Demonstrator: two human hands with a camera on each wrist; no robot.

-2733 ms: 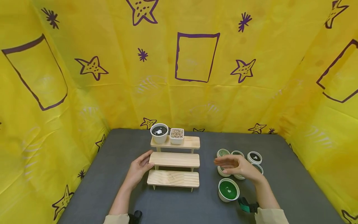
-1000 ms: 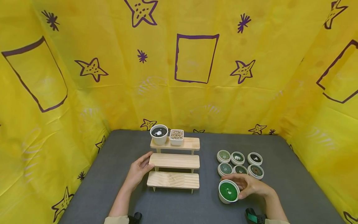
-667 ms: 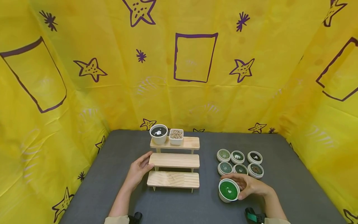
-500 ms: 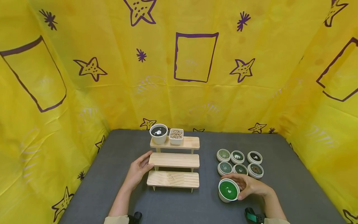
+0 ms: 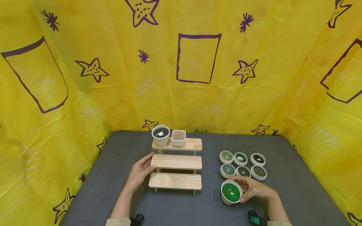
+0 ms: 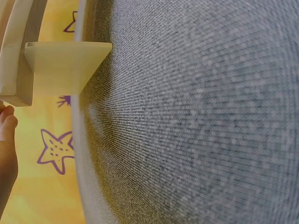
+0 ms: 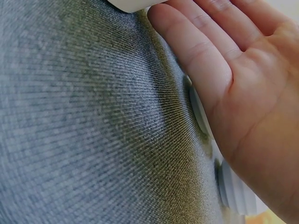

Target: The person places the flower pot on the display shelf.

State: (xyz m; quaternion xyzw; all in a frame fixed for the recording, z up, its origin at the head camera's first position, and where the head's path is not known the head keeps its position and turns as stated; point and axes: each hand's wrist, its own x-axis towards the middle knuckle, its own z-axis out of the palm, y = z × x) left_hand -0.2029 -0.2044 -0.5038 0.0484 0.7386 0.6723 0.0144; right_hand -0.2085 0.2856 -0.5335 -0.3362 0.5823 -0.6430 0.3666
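Note:
A three-tier wooden stand point(image 5: 176, 161) stands left of the middle of the table. My left hand point(image 5: 140, 169) holds the left end of its middle shelf, thumb in front and fingers behind. In the left wrist view, that shelf's end and a leg point(image 6: 65, 67) show, with part of the hand point(image 6: 7, 135) below. My right hand point(image 5: 253, 188) grips a round white pot with bright green contents point(image 5: 231, 192), fingers round its far side and thumb at its right. The right wrist view catches only the pot's lower edge point(image 7: 133, 3).
On the top shelf stand a white pot with dark contents point(image 5: 161, 135) and a square white pot of pebbles point(image 5: 178, 138). Several small round white tubs point(image 5: 227, 170) with green, dark and brown contents stand in two rows behind the right hand. Yellow cloth point(image 5: 135, 94) surrounds the grey table point(image 5: 118, 147).
From above the small tubs, my right hand has come down to the green-filled pot and taken hold of it. Over the last second it barely shifts. My left hand stays at the stand.

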